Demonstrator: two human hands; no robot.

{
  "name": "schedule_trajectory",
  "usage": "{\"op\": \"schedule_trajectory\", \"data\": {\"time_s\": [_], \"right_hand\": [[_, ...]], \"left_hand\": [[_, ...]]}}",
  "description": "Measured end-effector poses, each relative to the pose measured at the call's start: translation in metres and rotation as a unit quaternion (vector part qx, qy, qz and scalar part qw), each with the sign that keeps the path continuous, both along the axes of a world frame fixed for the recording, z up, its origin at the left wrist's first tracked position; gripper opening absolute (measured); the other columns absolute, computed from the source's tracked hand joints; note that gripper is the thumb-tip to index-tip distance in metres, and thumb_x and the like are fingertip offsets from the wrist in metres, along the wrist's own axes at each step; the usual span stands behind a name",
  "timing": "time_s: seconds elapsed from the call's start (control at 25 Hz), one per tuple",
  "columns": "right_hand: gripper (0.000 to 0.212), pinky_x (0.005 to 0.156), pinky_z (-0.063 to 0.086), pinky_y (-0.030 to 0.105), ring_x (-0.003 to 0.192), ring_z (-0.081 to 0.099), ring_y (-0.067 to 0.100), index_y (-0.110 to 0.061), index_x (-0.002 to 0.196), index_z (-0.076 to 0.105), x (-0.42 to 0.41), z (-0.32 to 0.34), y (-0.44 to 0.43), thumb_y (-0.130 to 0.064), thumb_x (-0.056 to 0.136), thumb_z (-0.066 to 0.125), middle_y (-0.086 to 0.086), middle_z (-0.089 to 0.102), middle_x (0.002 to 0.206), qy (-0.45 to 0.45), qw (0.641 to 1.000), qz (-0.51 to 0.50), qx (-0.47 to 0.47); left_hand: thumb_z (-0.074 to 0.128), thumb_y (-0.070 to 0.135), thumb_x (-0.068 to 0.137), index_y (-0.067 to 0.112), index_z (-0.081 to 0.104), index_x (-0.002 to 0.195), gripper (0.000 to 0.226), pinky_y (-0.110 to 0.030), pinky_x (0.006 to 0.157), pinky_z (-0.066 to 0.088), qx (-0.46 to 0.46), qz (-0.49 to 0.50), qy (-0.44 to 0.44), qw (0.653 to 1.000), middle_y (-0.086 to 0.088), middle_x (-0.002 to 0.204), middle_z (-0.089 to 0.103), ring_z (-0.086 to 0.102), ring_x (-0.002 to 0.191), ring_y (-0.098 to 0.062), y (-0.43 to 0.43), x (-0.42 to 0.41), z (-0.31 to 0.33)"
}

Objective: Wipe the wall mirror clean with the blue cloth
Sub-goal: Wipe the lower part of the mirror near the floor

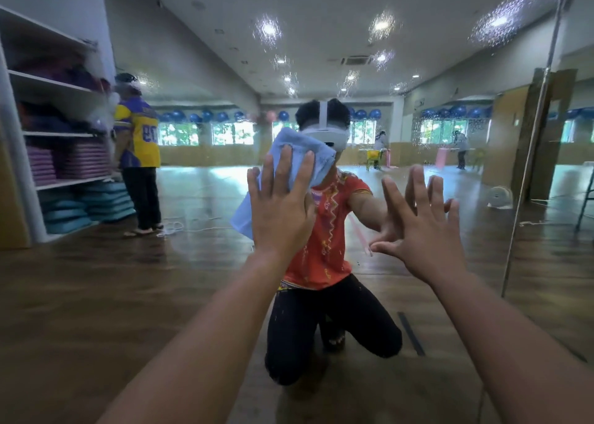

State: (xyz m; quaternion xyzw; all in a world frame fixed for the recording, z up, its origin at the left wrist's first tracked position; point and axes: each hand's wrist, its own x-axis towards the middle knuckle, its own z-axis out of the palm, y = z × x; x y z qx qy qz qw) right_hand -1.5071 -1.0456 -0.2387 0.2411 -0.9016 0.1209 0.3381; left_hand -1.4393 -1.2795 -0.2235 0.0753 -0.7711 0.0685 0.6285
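Observation:
The wall mirror [418, 38] fills nearly the whole view and carries water droplets over its upper part. My left hand [281, 211] presses the light blue cloth [299, 149] flat against the glass with straight fingers; a corner of the cloth hangs below the palm. To its right, my right hand [421, 227] rests on the mirror with its fingers spread and holds nothing. The reflection shows me kneeling on the floor.
A vertical seam [533, 141] splits the mirror panels at the right. White shelves [48, 128] with stacked purple and teal mats stand at the left. Reflected in the glass are a person in a yellow and purple jersey [138, 153], a wooden floor and blue exercise balls.

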Motion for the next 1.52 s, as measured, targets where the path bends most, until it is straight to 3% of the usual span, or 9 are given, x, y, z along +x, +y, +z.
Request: {"op": "schedule_trajectory", "data": {"time_s": [0.12, 0.2, 0.32, 0.44, 0.68, 0.92, 1.2, 1.4, 1.52], "right_hand": [[0.121, 0.122, -0.006, 0.060, 0.146, -0.039, 0.023, -0.052, 0.154, -0.017, 0.001, -0.002, 0.001, -0.071, 0.074, 0.072, -0.013, -0.049, 0.154, -0.012, 1.000, 0.009, -0.005], [0.121, 0.122, -0.008, 0.059, 0.142, -0.044, 0.021, -0.053, 0.154, -0.016, 0.000, -0.002, 0.000, -0.069, 0.074, 0.073, -0.015, -0.048, 0.154, -0.011, 1.000, 0.011, -0.012], [0.122, 0.122, -0.008, 0.058, 0.146, -0.040, 0.022, -0.054, 0.154, -0.016, 0.000, -0.002, 0.000, -0.071, 0.072, 0.073, -0.015, -0.048, 0.155, -0.006, 1.000, 0.000, -0.011], [0.121, 0.123, -0.005, 0.058, 0.152, -0.030, 0.025, -0.055, 0.153, -0.016, 0.002, -0.001, -0.002, -0.070, 0.073, 0.074, -0.015, -0.049, 0.153, -0.005, 1.000, -0.006, -0.009], [0.117, 0.124, 0.003, 0.056, 0.154, -0.022, 0.030, -0.051, 0.151, -0.024, 0.002, 0.003, 0.009, -0.070, 0.081, 0.067, -0.005, -0.043, 0.159, 0.019, 0.998, -0.015, 0.057], [0.111, 0.118, 0.026, 0.059, 0.155, 0.003, 0.040, -0.049, 0.159, 0.007, -0.007, 0.003, 0.037, -0.055, 0.077, 0.081, -0.001, -0.015, 0.170, 0.085, 0.996, 0.022, 0.022], [0.134, 0.123, 0.014, 0.057, 0.153, -0.018, 0.042, -0.051, 0.150, -0.026, -0.029, 0.041, 0.091, -0.062, 0.072, 0.082, 0.007, -0.041, 0.160, -0.013, 0.999, -0.041, -0.014], [0.132, 0.123, 0.013, 0.053, 0.152, -0.022, 0.042, -0.048, 0.146, -0.034, -0.030, 0.041, 0.094, -0.061, 0.077, 0.077, 0.010, -0.046, 0.155, -0.025, 1.000, -0.013, 0.005], [0.133, 0.124, 0.012, 0.053, 0.151, -0.024, 0.042, -0.049, 0.144, -0.038, -0.032, 0.039, 0.096, -0.060, 0.078, 0.077, 0.006, -0.055, 0.149, -0.033, 0.999, -0.002, 0.006]], "left_hand": [[0.054, 0.027, 0.090, 0.022, 0.047, 0.149, 0.059, -0.054, 0.116, 0.016, -0.030, 0.009, 0.009, 0.999, -0.015, 0.153, 0.039, 0.034, 0.135, -0.039, -0.002, 0.002, 0.003], [0.056, 0.026, 0.088, 0.020, 0.050, 0.146, 0.059, -0.055, 0.112, 0.029, -0.046, -0.005, 0.020, 0.999, -0.014, 0.146, 0.039, 0.040, 0.128, -0.040, -0.008, 0.000, 0.006], [0.059, 0.027, 0.086, 0.020, 0.051, 0.144, 0.059, -0.051, 0.100, 0.040, -0.039, -0.032, 0.026, 0.998, -0.009, 0.139, 0.032, 0.045, 0.123, -0.040, -0.005, -0.001, 0.006], [0.056, 0.028, 0.086, 0.021, 0.051, 0.144, 0.059, -0.049, 0.097, 0.041, -0.016, -0.036, 0.035, 0.999, -0.007, 0.136, 0.031, 0.045, 0.122, -0.040, 0.002, -0.005, 0.002], [0.053, 0.034, 0.093, 0.022, 0.042, 0.152, 0.061, -0.051, 0.105, 0.036, 0.013, -0.012, 0.032, 0.999, -0.009, 0.143, 0.029, 0.038, 0.134, -0.039, 0.006, -0.015, -0.011], [0.051, 0.034, 0.095, 0.019, 0.041, 0.153, 0.060, -0.053, 0.112, 0.030, 0.033, 0.013, 0.054, 0.998, -0.013, 0.149, 0.032, 0.036, 0.137, -0.040, 0.009, -0.019, -0.014], [0.044, 0.041, 0.099, 0.020, 0.038, 0.154, 0.059, -0.061, 0.112, 0.026, 0.133, 0.037, 0.080, 0.987, -0.010, 0.152, 0.031, 0.032, 0.140, -0.035, 0.003, -0.012, -0.021], [0.045, 0.037, 0.098, 0.018, 0.038, 0.154, 0.059, -0.052, 0.115, 0.025, 0.224, 0.035, 0.128, 0.966, -0.018, 0.154, 0.036, 0.035, 0.139, -0.040, -0.010, -0.007, 0.065], [0.043, 0.038, 0.099, 0.015, 0.041, 0.152, 0.057, -0.049, 0.112, 0.030, 0.167, 0.025, 0.126, 0.978, -0.021, 0.150, 0.041, 0.040, 0.136, -0.043, 0.025, -0.030, 0.137]]}}
